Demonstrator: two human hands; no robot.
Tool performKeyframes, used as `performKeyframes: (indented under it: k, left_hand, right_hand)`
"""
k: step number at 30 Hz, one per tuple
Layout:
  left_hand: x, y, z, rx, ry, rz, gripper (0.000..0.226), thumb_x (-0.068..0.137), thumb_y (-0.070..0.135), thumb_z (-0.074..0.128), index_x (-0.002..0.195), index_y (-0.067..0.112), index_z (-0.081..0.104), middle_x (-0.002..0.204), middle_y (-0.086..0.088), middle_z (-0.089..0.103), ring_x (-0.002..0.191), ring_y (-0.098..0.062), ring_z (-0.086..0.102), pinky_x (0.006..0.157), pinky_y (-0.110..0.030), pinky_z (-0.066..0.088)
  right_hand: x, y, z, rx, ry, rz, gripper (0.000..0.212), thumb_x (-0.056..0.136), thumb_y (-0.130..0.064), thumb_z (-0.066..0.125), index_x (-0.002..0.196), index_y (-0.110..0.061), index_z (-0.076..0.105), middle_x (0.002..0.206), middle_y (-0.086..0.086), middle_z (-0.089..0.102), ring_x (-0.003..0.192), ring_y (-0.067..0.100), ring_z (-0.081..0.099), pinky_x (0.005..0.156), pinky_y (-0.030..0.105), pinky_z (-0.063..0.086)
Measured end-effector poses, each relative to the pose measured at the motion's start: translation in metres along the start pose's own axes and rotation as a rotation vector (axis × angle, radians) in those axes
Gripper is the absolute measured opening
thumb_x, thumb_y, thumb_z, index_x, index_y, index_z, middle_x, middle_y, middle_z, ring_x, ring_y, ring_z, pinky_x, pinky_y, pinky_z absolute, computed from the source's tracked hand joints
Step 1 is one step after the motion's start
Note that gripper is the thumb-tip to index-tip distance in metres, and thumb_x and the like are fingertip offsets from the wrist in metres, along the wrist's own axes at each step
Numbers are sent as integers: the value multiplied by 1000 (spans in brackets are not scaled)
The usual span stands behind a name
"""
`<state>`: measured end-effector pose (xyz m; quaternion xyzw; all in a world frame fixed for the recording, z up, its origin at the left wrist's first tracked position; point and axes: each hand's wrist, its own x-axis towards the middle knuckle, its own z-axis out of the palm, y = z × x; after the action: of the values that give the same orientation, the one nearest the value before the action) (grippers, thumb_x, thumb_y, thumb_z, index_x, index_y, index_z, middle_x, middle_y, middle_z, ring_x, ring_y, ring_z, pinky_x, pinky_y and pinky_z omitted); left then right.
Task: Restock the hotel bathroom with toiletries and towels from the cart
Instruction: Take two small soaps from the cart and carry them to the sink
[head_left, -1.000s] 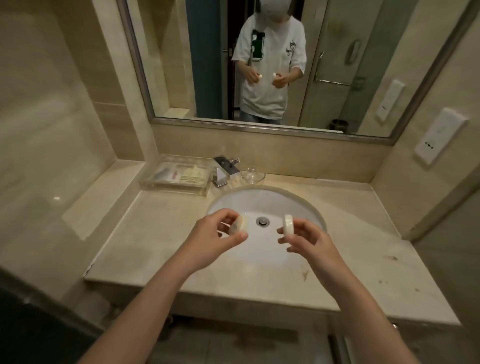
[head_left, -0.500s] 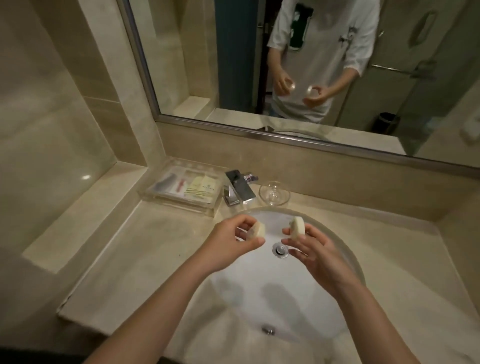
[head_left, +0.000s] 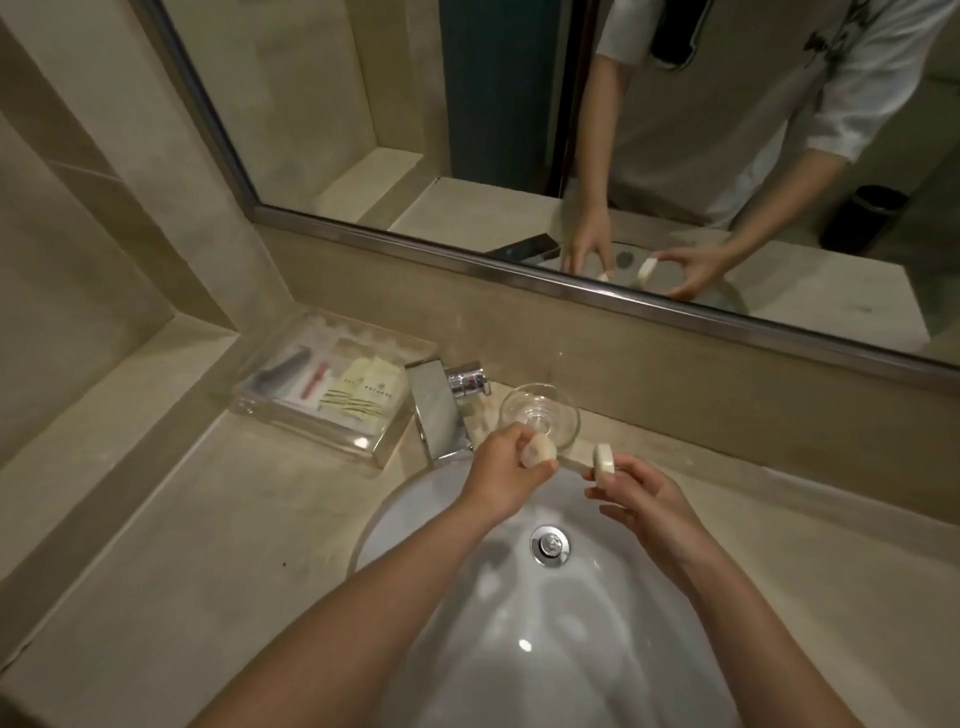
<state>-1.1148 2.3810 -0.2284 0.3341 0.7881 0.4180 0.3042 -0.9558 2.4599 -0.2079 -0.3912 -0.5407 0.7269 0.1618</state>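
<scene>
1. Above the far rim of the washbasin (head_left: 519, 649), just on the near side of the glass soap dish (head_left: 566, 404), I hold two small round soap bars, one in each hand.
2. Left hand (head_left: 506, 467): my fingers and thumb are curled round the left soap bar (head_left: 537, 451). It overlaps the near edge of the dish in this view, and I cannot tell whether it touches the glass.
3. Right hand (head_left: 644, 499): my thumb and fingertips pinch the right soap bar (head_left: 604, 460) on edge, just right of the dish and apart from the other bar.
4. The dish stands on the counter (head_left: 208, 545), right of the chrome faucet (head_left: 434, 410) and near the back wall below the mirror (head_left: 363, 130). Its bowl looks empty.
5. Step in hand, as I judge it: setting the soap into the dish. I should lower one bar at a time, flat face down, into the centre of the bowl, and let go only once it rests on the glass.
6. The dish looks light and footed, so a sideways nudge could tip it or slide it toward the basin. My approach should come straight down.
7. The second bar belongs beside the first, not on the rim, where it could roll off into the basin.
8. Far left, a clear acrylic tray (head_left: 311, 435) holds sachets and packed items. It plays no part in this step.
</scene>
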Motion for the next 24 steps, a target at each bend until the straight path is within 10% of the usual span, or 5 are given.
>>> performKeyframes:
  k: [15,24]
  left_hand:
    - [75,-19,18,721,110,52,44,79,33,69,119,26,53,126,1,51,121,-22,39,105,-35,25]
    - [75,-21,17,607,135,55,44,81,35,66,123,24,56,130,1,47,126,-19,37,110,-32,18]
  right_hand:
    - [46,14,-23,-118,-3,22,25,80,-15,71,103,-10,61,91,7,65,79,13,63,71,22,44]
    - [83,6,-10,-469,179,-127,28,72,-13,77,96,-15,63,80,-4,63,70,7,55,61,11,43]
